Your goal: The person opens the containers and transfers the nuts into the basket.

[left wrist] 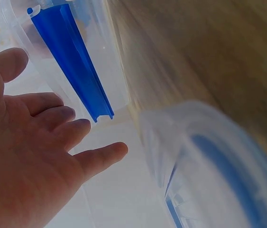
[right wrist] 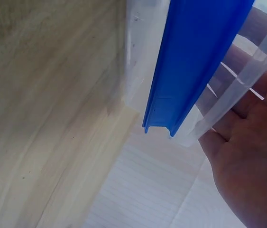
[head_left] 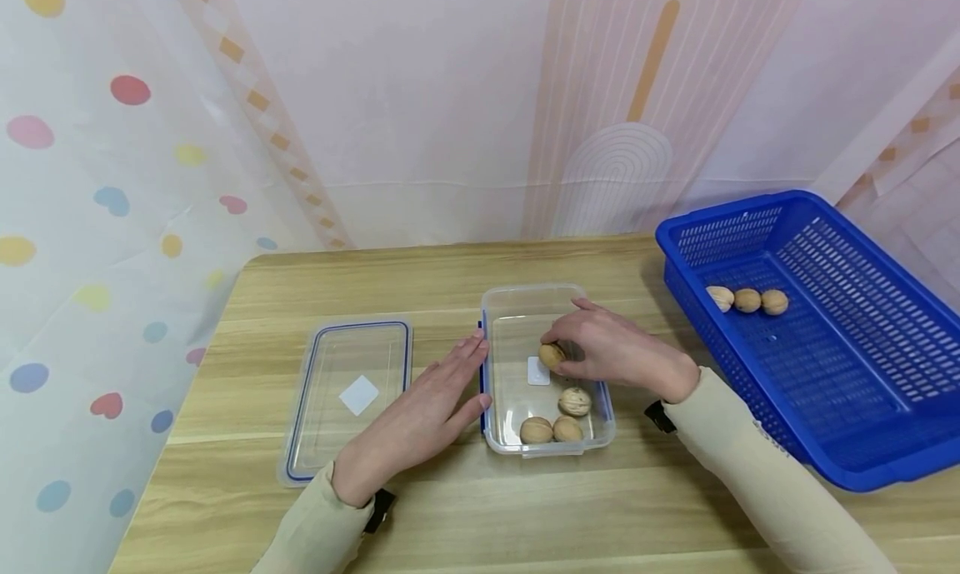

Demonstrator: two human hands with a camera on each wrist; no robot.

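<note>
A clear plastic container (head_left: 517,324) with a blue side clip (left wrist: 71,61) sits mid-table. Inside its near end lie three walnuts (head_left: 575,401). My right hand (head_left: 600,349) reaches over the container's right wall and pinches another walnut (head_left: 552,356) between thumb and fingers, just beside a white square label (head_left: 537,371). In the right wrist view the wall and a blue clip (right wrist: 190,61) partly cover that hand, and the walnut is hidden. My left hand (head_left: 427,407) has its fingers extended, fingertips right at the container's left rim, holding nothing.
A clear lid (head_left: 322,407) with a blue seal and a white label (head_left: 359,395) lies on the wooden table (head_left: 225,441) at left. On the right stands a blue perforated basket (head_left: 862,474) with three walnuts (head_left: 747,300) near its left wall. A patterned curtain (head_left: 435,99) hangs behind.
</note>
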